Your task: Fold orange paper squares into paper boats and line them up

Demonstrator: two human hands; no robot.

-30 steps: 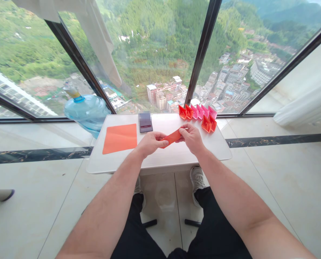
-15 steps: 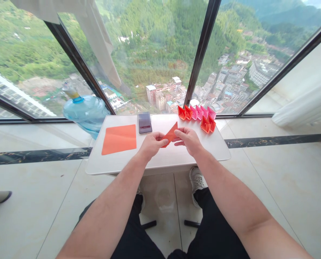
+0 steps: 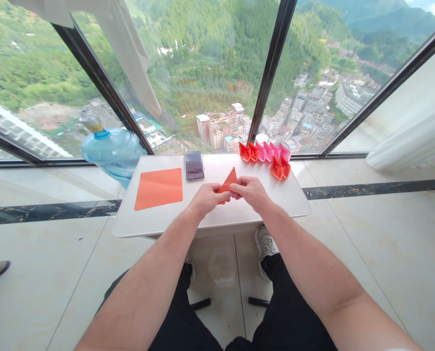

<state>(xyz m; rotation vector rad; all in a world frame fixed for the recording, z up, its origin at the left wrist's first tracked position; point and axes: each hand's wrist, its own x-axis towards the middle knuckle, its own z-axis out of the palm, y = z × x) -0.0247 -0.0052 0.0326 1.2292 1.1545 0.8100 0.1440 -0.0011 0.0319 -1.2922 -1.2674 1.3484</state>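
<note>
A small piece of folded orange paper [image 3: 229, 180], pointed at the top, is held up over the middle of the table. My left hand [image 3: 208, 199] pinches its lower left part between thumb and fingers. On the other side, my right hand [image 3: 251, 190] grips the lower right edge, with the thumb pressed on the paper's face. The two hands' fingertips nearly meet, hiding the paper's lower part. To the left lies a flat sheet of orange paper [image 3: 159, 188]. Folded red paper boats [image 3: 280, 168] and a row of pink paper boats [image 3: 270, 152] stand at the right back.
A phone [image 3: 194, 165] lies at the white table's [image 3: 173, 219] back edge. Behind the table's left corner stands a big blue water bottle [image 3: 111, 148]. Windows with dark frames rise just beyond. My knees and shoes are below the front edge.
My right hand has moved down and left along the folded paper, closer to my left hand. The paper's point now stands more upright. The view has shifted slightly.
</note>
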